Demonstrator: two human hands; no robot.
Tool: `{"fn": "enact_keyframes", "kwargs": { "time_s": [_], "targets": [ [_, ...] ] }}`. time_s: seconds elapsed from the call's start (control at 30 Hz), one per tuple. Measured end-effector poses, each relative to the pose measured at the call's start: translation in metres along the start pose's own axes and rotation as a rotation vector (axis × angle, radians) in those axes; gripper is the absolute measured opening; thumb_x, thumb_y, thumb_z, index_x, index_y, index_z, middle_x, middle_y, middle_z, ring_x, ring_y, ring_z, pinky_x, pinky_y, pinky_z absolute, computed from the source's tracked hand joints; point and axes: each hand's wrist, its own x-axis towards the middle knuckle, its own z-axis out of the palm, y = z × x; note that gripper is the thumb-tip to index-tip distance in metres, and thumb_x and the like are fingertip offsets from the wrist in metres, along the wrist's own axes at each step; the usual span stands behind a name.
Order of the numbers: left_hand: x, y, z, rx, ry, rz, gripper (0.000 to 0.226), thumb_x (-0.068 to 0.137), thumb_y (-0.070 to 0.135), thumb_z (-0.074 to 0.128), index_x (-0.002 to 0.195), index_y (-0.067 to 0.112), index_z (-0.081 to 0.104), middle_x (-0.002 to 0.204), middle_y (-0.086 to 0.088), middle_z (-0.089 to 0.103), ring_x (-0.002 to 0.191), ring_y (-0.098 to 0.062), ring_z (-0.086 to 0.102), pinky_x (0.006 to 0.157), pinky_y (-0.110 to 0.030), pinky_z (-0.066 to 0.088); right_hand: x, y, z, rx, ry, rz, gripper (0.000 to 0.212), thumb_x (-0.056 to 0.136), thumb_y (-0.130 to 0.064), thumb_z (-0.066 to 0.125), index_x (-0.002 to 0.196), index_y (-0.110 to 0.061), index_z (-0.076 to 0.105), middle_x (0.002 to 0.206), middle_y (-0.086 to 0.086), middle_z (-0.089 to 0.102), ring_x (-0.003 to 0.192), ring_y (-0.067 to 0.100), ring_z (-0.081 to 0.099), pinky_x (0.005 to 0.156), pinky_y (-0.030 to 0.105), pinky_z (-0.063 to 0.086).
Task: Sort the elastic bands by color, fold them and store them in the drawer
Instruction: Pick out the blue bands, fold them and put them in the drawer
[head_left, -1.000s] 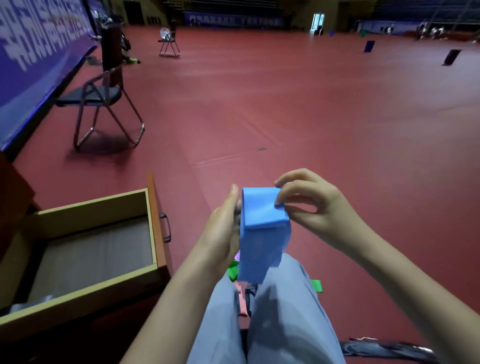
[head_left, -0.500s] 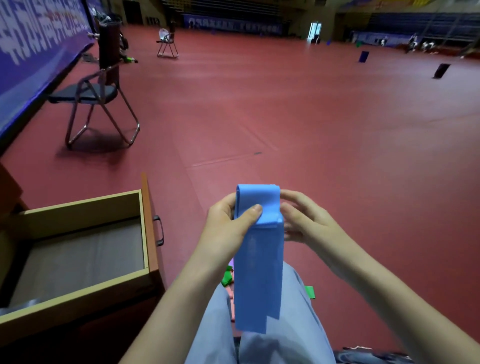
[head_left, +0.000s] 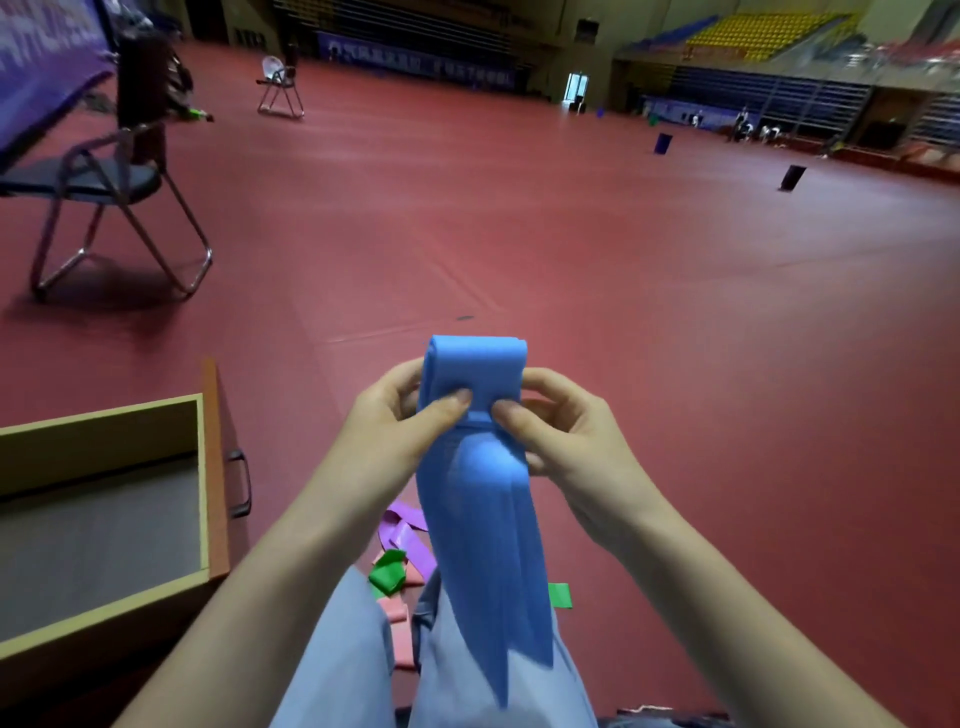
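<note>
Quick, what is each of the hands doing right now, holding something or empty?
Left hand: closed, pinching the folded top of the blue band.
Right hand: closed, pinching the same blue band at the fold.

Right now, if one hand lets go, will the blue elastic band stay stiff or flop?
Probably flop: below the left hand and right hand, the blue elastic band hangs limp in soft creases. Likely light, since fingertip pinches alone carry it. The folded top may unfold once released.
</note>
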Motion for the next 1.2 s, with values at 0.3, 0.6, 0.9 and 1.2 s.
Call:
{"fn": "enact_keyframes", "kwargs": {
  "time_s": [0.3, 0.6, 0.9, 1.2],
  "targets": [
    [0.006, -0.015, -0.001, 0.068, 0.025, -0.291, 0.040, 0.085, 0.044, 0.048, 0.080, 0.010, 0.068, 0.079, -0.009, 0.073, 0.072, -0.021, 0.066, 0.073, -0.033, 0.053, 0.006, -0.002, -0.006, -0.109, 0.062, -0.108, 0.020, 0.084, 0.000, 0.057, 0.086, -0.019, 0.061, 0.075, -0.005, 0.066, 0.060, 0.004, 0.062, 0.056, 0.020, 0.054],
    [0.003, -0.017, -0.004, -0.001, -0.025, -0.320, 0.041, 0.086, 0.048, 0.048, 0.091, 0.014, 0.070, 0.103, -0.016, 0.069, 0.096, -0.030, 0.064, 0.087, -0.039, 0.048, 0.004, 0.012, -0.009, -0.138, 0.062, -0.073, 0.040, 0.078, 0.016, 0.051, 0.069, -0.022, 0.062, 0.080, -0.016, 0.067, 0.071, 0.007, 0.059, 0.062, 0.014, 0.043],
    [-0.004, -0.025, -0.002, -0.012, -0.026, -0.216, 0.018, 0.086, 0.014, 0.058, 0.103, 0.013, 0.063, 0.106, -0.011, 0.069, 0.092, -0.023, 0.063, 0.089, -0.040, 0.050, 0.005, 0.028, -0.003, -0.027, 0.120, 0.028, 0.048, 0.080, 0.013, 0.042, 0.069, -0.022, 0.072, 0.104, -0.008, 0.064, 0.089, 0.002, 0.062, 0.076, 0.017, 0.049],
    [-0.001, -0.037, 0.010, 0.018, 0.042, -0.141, 0.021, 0.091, 0.018, 0.048, 0.110, 0.018, 0.057, 0.101, -0.001, 0.067, 0.082, -0.005, 0.065, 0.070, -0.016, 0.052, -0.005, 0.051, 0.024, 0.106, 0.043, 0.248, 0.024, 0.093, -0.035, 0.038, 0.114, -0.030, 0.048, 0.118, -0.002, 0.060, 0.107, 0.010, 0.058, 0.097, 0.029, 0.044]
  ]
}}
